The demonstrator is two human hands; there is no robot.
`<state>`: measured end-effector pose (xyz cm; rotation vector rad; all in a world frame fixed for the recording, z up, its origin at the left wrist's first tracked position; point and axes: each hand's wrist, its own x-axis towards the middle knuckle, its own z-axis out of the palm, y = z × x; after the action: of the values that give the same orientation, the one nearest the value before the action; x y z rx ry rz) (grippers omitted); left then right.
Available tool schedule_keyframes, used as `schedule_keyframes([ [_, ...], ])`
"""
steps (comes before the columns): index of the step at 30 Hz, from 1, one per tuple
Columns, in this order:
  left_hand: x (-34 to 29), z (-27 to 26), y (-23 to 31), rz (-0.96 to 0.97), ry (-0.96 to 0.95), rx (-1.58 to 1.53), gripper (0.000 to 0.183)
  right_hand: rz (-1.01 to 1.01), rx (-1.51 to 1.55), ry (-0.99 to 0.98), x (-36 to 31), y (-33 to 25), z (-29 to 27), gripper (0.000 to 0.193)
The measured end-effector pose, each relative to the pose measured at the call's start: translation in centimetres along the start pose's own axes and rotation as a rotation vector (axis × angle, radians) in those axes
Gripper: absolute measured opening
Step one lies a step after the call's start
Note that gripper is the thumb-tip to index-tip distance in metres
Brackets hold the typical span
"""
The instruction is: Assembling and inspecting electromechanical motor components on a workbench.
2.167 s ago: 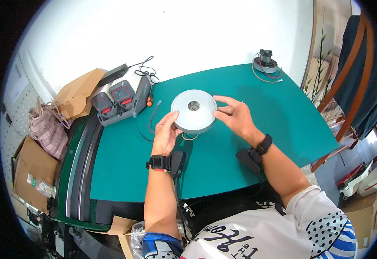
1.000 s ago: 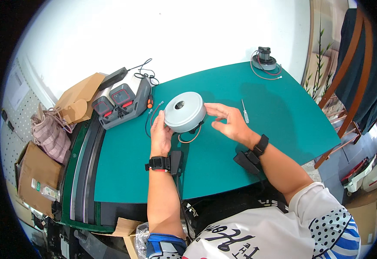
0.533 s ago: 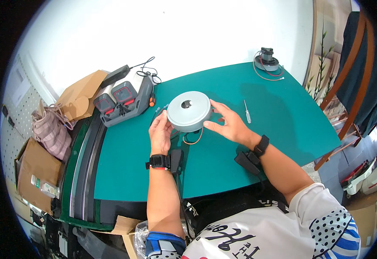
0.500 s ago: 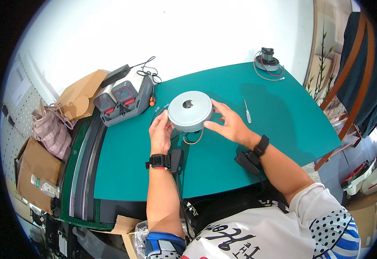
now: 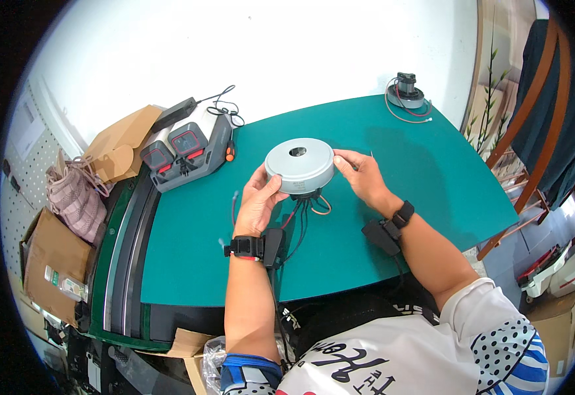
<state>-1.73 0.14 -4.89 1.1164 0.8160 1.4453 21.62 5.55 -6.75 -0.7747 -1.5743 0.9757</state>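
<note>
So the round grey motor [image 5: 299,172] sits mid-frame, looking lifted over the green table [image 5: 439,204], with both hands on it. The left hand [image 5: 256,205] grips the left side, thumb up on the rim and the other fingers mostly out of sight round the side. The right hand [image 5: 365,179] has thumb and forefinger on the right edge, more of a light pinch by the look of it. Holding it by the rim probably makes sense: the flat face with the hole stays uncovered, and the wires [image 5: 304,207] get room to dangle from the black underside. A similar motor [image 5: 407,99] is parked at the upper right of the frame, likely just out of the way, and a grey and white case [image 5: 211,161] sits upper left, well apart from the hands.

As for writing, there's tiny print on the held motor's side, too small to make out. The white shirt [image 5: 399,349] at the bottom has big black lettering, and a package [image 5: 70,286] at lower left has a green and white label, unreadable from here
</note>
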Motion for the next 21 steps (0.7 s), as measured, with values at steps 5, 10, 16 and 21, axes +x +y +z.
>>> schedule_keyframes([
  [5, -0.1, 0.1, 0.2, 0.022, 0.025, 0.083, 0.062, -0.124, -0.112, -0.046, -0.3, -1.6, 0.0, 0.047],
  [10, -0.2, 0.3, 0.2, 0.008, 0.03, 0.069, 0.064, -0.223, -0.318, -0.108, -1.0, -2.3, 0.2, 0.076],
  [16, -0.3, 0.5, -0.2, -0.009, 0.065, 0.056, 0.069, -0.159, -0.241, -0.103, -1.3, -2.2, 0.1, 0.079],
  [21, -0.3, 0.5, 0.1, -0.017, 0.066, 0.06, 0.07, -0.109, -0.239, -0.123, -1.2, -2.7, 0.1, 0.08],
])
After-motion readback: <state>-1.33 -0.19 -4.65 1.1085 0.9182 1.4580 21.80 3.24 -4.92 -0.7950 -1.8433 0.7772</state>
